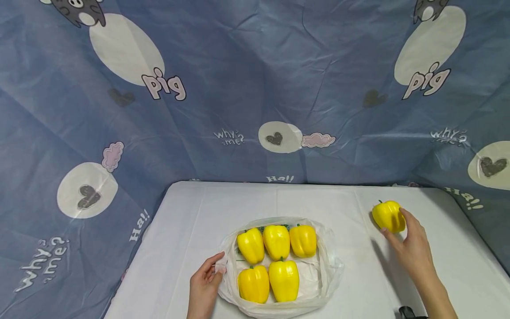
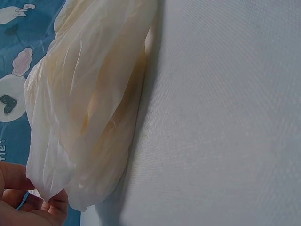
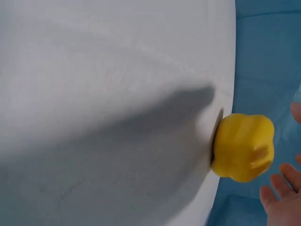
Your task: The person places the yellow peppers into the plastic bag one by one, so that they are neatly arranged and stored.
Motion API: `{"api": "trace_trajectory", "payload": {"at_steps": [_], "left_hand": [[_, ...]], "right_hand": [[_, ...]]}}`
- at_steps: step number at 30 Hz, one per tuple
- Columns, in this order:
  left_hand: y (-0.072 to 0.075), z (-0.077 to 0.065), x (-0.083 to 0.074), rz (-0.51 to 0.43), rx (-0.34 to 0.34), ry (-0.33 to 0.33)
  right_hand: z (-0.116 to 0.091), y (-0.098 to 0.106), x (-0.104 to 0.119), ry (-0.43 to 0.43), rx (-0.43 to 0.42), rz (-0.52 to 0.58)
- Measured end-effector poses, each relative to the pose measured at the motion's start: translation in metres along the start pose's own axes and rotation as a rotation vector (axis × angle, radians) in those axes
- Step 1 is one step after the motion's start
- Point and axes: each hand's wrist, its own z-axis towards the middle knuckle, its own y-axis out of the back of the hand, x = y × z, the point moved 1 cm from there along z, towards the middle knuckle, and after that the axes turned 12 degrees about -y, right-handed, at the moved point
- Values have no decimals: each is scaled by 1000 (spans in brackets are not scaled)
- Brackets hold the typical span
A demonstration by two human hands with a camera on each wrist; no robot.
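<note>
Several yellow bell peppers (image 1: 284, 281) sit in a white plastic bag (image 1: 331, 270), whose mouth is spread wide around them. At the bag's left side my left hand (image 1: 205, 283) pinches its rim between thumb and fingers; the left wrist view shows the crumpled bag (image 2: 89, 103) and the same left hand (image 2: 33, 202) at its edge. One more yellow bell pepper (image 1: 388, 216) lies on the table at the far right. My right hand (image 1: 412, 248) reaches beside it with thumb and fingers spread. In the right wrist view the fingers (image 3: 282, 186) stand apart from the pepper (image 3: 242, 147).
A white cloth covers the table (image 1: 191, 212). Behind it and to the left hangs a blue printed curtain (image 1: 239, 88). Below my right forearm, a small black object (image 1: 407, 312) shows at the bottom edge.
</note>
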Motion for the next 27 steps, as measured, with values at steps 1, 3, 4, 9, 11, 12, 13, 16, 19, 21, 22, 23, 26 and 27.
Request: {"api": "trace_trajectory", "payload": {"at_steps": [1, 3, 4, 9, 11, 12, 13, 16, 19, 21, 22, 23, 26, 27], "left_hand": [[0, 0, 0, 1, 2, 2], [0, 0, 0, 3, 3, 5], [0, 0, -1, 8, 3, 7], [0, 0, -1, 18, -3, 14], [0, 0, -1, 18, -3, 15], [0, 0, -1, 17, -3, 14], [0, 0, -1, 15, -3, 12], [0, 0, -1, 13, -2, 11], [1, 0, -1, 12, 1, 11], [1, 0, -1, 9, 2, 13], [1, 0, -1, 9, 2, 13], [1, 0, -1, 8, 2, 13], [0, -1, -2, 7, 0, 11], [0, -1, -2, 9, 0, 10]], "right_hand": [[2, 0, -1, -7, 2, 2], [4, -1, -3, -23, 7, 3], [6, -2, -4, -32, 8, 1], [11, -5, -10, -54, 4, -4], [13, -6, -12, -54, 2, -2], [15, -7, -12, -54, 3, -2], [16, -7, -12, -56, 4, -1], [21, -10, -13, -68, 10, 5], [27, -12, -13, -81, 17, 11], [31, -13, -13, -94, 21, 17], [32, -13, -13, -103, 25, 20], [33, -14, -14, -114, 29, 21], [36, -17, -15, -152, 42, 24], [36, -18, -15, -163, 46, 21]]}}
